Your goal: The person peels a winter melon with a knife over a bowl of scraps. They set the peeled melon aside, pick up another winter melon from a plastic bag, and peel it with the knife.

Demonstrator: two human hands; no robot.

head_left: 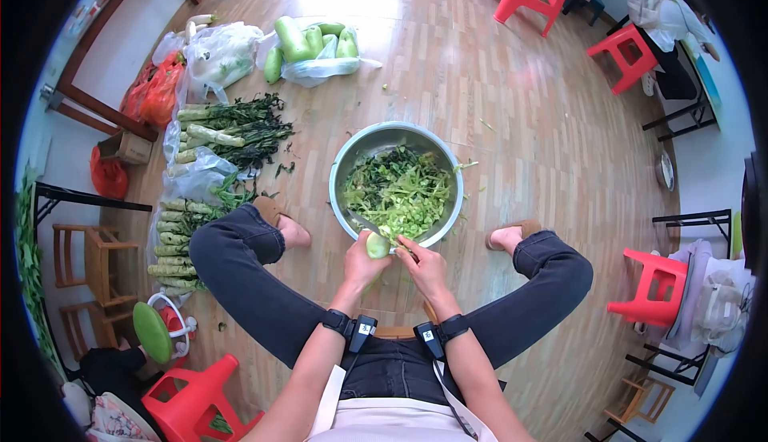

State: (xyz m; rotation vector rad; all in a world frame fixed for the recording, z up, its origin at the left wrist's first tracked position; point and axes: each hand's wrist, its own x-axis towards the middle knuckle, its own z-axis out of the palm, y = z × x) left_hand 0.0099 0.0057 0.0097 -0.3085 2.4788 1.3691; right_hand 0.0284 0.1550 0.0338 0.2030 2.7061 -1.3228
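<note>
A wide metal bowl stands on the floor between my feet, part filled with chopped green leaves and pale green pieces. At its near rim my left hand is closed around a thick celtuce stem, whose pale round end points at the bowl. My right hand is closed just right of the stem, gripping a knife whose blade reaches left over the bowl's near edge, beside the stem. The knife's handle is mostly hidden by my fingers.
Rows of leafy celtuce stems lie on the floor to the left. Beyond them are a bag of green gourds, a white plastic bag and a red bag. Red stools and wooden chairs line the sides.
</note>
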